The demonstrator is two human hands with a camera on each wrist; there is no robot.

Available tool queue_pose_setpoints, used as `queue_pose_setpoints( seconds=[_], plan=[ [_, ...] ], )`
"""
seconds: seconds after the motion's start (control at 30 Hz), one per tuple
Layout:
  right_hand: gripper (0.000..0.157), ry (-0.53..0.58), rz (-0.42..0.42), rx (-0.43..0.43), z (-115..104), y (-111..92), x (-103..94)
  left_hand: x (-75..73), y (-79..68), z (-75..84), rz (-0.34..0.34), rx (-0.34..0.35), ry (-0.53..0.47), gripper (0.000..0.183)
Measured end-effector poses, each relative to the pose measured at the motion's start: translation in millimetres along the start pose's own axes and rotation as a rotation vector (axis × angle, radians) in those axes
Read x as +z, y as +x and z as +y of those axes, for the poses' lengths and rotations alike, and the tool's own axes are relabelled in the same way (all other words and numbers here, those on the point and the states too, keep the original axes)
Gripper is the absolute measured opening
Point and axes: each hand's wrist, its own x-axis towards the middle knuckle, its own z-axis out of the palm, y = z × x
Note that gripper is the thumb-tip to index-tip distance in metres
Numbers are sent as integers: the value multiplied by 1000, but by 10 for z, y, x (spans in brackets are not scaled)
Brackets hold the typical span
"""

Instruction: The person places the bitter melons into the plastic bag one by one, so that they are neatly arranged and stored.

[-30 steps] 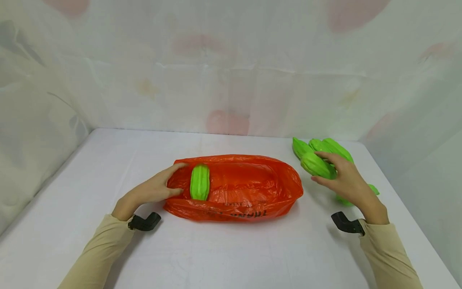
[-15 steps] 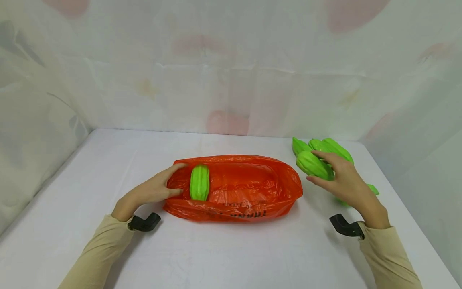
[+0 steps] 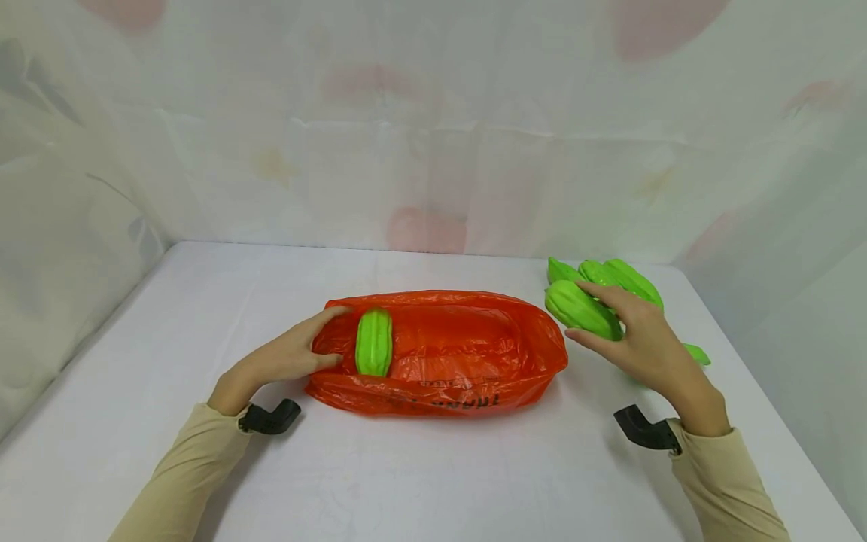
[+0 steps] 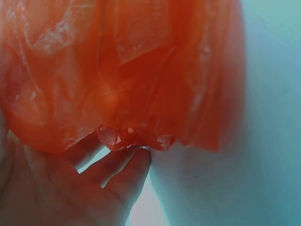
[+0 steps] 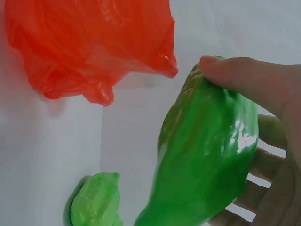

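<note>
A red plastic bag (image 3: 460, 331) lies on the table with its mouth spread wide. Inside, near its left end, rests a ridged green star fruit (image 3: 374, 342). My left hand (image 3: 287, 354) holds the bag's left end, thumb and fingers over the rim; in the left wrist view the bag's film hides part of the fingers. Off the bag's right end, my right hand (image 3: 640, 331) grips another green star fruit (image 3: 582, 309) between thumb and fingers, raised over the table. In the right wrist view this held star fruit (image 5: 202, 150) looks glossy, with a tapering end.
Several more green star fruits (image 3: 626, 278) lie at the table's back right corner, partly behind the right hand. One more green star fruit (image 3: 696, 354) shows beside the right wrist. White sheeting (image 3: 433, 150) stands along the back and both sides.
My right hand has moved a little to the left with the star fruit, nearer the bag's right end. The left hand and the bag have stayed nearly still.
</note>
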Motion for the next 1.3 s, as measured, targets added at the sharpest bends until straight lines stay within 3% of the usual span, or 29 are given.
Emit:
queue_pose_setpoints(
  seconds=[0.63,0.97,1.3],
  plan=[
    [71,61,25,-50,-167,-22,-24,8,8,-9,-6,-10,-3,70],
    [69,142,20,-92,-334,51,23,-12,3,-3,-7,-3,-3,70],
    [66,138,-3,-123,-500,177,104,-9,9,4,-14,-19,-6,70]
  ],
)
